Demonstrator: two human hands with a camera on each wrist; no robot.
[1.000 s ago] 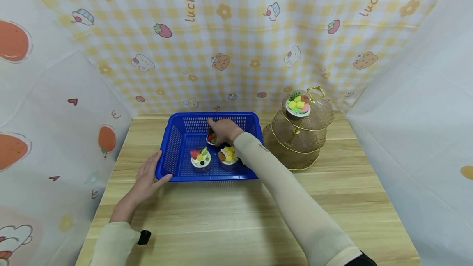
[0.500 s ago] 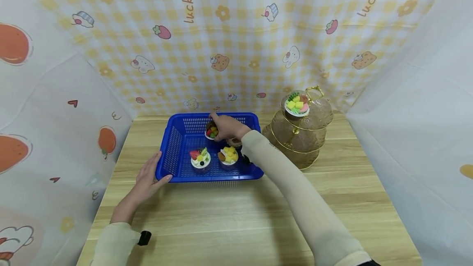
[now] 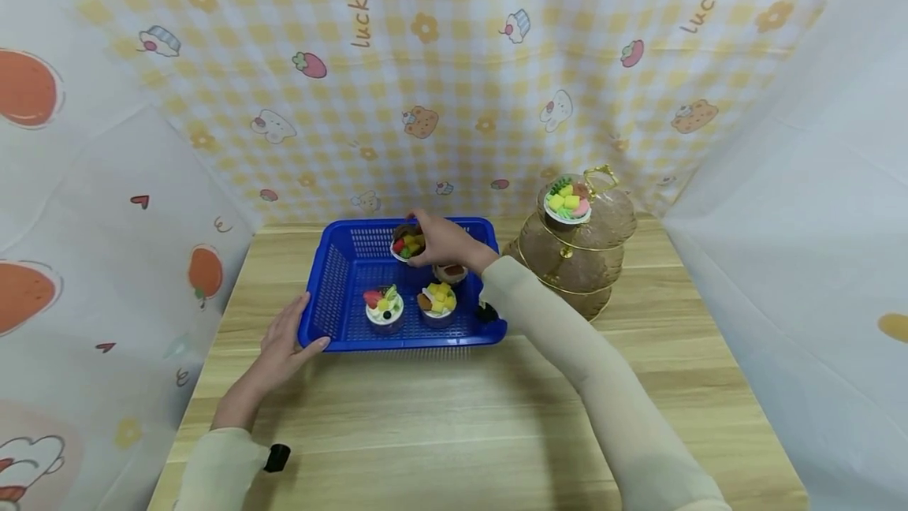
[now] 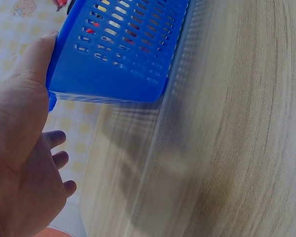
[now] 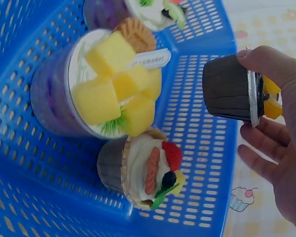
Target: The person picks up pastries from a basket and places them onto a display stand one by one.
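Observation:
My right hand (image 3: 452, 242) holds a toy cupcake (image 3: 405, 244) with fruit on top and a dark pleated cup (image 5: 228, 89). The cupcake hangs above the back of the blue basket (image 3: 339, 343), tilted in the right wrist view. My left hand (image 3: 282, 335) rests at the basket's front left corner, thumb along the front rim and fingers along the left side. Inside stand a strawberry dessert cup (image 3: 384, 307), a dessert cup with yellow cubes (image 3: 437, 303) and a cream-topped cupcake (image 5: 145, 170), the last partly hidden by my right arm in the head view.
To the right of the basket stands a clear tiered stand (image 3: 578, 259) with gold rims and a gold handle (image 3: 601, 177). A fruit-topped cupcake (image 3: 567, 202) sits on its top tier. The wooden table (image 3: 440, 424) backs onto a checked curtain (image 3: 468, 77).
My right hand has raised the fruit-topped cupcake from among the others in the basket, bringing the cream-topped cupcake into view. The left hand has stayed at the basket's corner.

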